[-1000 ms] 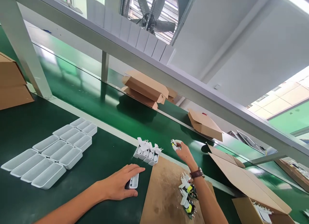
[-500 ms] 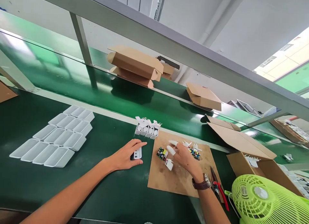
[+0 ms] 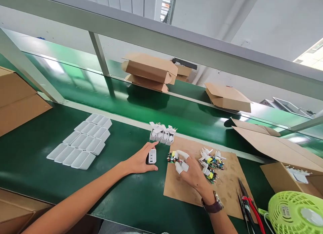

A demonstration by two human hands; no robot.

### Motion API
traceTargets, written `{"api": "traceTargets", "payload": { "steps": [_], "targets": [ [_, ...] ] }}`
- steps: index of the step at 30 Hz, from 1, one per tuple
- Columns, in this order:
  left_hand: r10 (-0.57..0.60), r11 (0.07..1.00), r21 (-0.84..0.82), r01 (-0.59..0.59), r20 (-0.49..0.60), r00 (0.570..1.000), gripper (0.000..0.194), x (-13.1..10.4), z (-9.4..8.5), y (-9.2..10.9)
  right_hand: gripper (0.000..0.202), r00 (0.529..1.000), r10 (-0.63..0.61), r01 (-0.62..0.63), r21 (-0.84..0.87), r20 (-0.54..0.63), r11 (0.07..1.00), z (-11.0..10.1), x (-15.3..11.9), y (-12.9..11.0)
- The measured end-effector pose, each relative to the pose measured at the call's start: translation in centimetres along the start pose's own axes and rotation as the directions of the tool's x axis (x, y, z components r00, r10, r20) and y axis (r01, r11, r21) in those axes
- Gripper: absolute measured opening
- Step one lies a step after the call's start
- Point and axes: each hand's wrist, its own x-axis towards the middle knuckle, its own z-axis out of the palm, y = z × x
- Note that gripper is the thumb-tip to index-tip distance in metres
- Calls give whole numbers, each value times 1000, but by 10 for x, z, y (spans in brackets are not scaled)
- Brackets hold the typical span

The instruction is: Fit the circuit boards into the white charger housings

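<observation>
A small white charger case (image 3: 152,157) stands on the green table, its open top and dark slots facing me. My left hand (image 3: 140,159) is curled round it from the left, thumb at the near side and index finger at the far side. My right hand (image 3: 193,171), with white finger cots on thumb and finger, pinches a circuit board (image 3: 172,156) above the brown mat (image 3: 174,183). A white plug piece (image 3: 185,165) hangs by the board, partly under the fingers. More circuit boards (image 3: 213,161) with white plugs lie right of this hand.
Rows of white cases (image 3: 83,140) stand at the left. Several filled cases (image 3: 161,134) sit by the back rail. Red-handled pliers (image 3: 249,200), tweezers (image 3: 242,207) and a green fan (image 3: 292,212) are at the right. Cardboard boxes (image 3: 151,69) rest on the back shelf.
My right hand has closed on a circuit board and lifted it toward the left hand. The case now shows its open top more upright. The view has shifted left.
</observation>
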Motion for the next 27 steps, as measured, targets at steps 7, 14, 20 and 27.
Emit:
{"api": "traceTargets", "payload": {
  "steps": [7, 14, 20, 27],
  "targets": [
    [26, 1000, -6, -27, -133, 991, 96, -8, 5, -5, 46, 993, -66, 80, 150, -100, 985, 27, 10, -9],
    [131, 991, 44, -124, -201, 971, 80, -11, 6, -4, 62, 942, -211, 246, 110, -260, 963, 30, -1, -18],
    [201, 975, 126, -184, -146, 969, 70, -10, 8, 4, 73, 942, -256, 281, 94, -217, 955, 36, -5, -34],
    [220, 969, 149, -198, -147, 964, 66, -11, 9, 3, 68, 953, -235, 257, 97, -190, 962, 41, -5, -31]
  ]
}}
